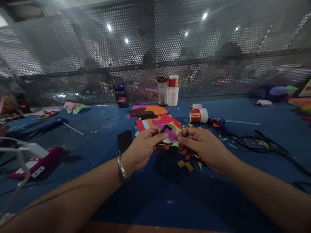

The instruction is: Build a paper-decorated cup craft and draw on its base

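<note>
In the middle of the head view, my left hand (142,149) is closed around a small paper craft piece with a white round part (169,140) and a green lower edge. Lying slantwise across it is a purple strip (172,134) with rounded ends, pressed by my left thumb. A bent black piece (166,128) shows beside the strip. My right hand (204,144) pinches near the strip's lower right end; its fingertips partly hide that end. Below my right fingers, a dark object on the table is mostly hidden.
Coloured paper sheets (155,110) lie beyond my hands. Behind them stand a clear jar (162,94) and stacked paper cups (172,96); one cup (198,115) lies sideways. Glue guns (220,125) with cables flank the workspace. A power strip (39,163) sits left, a black card (124,141) nearer.
</note>
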A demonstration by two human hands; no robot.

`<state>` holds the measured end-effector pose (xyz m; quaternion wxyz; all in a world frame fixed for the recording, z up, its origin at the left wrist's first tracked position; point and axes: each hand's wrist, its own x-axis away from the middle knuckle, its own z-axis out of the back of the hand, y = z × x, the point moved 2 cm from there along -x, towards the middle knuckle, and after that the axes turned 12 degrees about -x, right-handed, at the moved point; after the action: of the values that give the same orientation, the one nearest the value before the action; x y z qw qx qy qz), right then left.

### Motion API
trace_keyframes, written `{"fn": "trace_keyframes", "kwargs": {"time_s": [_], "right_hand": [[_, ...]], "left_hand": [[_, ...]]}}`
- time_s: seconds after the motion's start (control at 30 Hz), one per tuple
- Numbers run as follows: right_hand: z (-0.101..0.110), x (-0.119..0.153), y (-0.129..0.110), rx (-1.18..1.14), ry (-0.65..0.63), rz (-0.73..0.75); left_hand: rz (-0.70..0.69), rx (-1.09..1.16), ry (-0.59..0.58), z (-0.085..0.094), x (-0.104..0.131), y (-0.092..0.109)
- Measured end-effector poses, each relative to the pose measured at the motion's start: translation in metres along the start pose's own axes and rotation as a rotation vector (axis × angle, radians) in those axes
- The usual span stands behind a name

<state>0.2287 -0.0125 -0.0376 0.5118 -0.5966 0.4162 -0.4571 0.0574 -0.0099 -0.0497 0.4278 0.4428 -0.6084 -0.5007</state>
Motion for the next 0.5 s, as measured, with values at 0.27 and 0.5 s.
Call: {"fn": "trace_keyframes", "kwargs": {"time_s": [0.27, 0.5], "right_hand": [[-0.0001, 0.0022, -0.0011, 0.009, 0.005, -0.009], [0.0001, 0.0015, -0.0012, 0.014, -0.002, -0.022]], "left_hand": [[0.039, 0.007, 0.024, 0.0013, 0.0009, 0.0043], [0.058, -0.019, 0.04, 0.0029, 0.0012, 0.006]]}}
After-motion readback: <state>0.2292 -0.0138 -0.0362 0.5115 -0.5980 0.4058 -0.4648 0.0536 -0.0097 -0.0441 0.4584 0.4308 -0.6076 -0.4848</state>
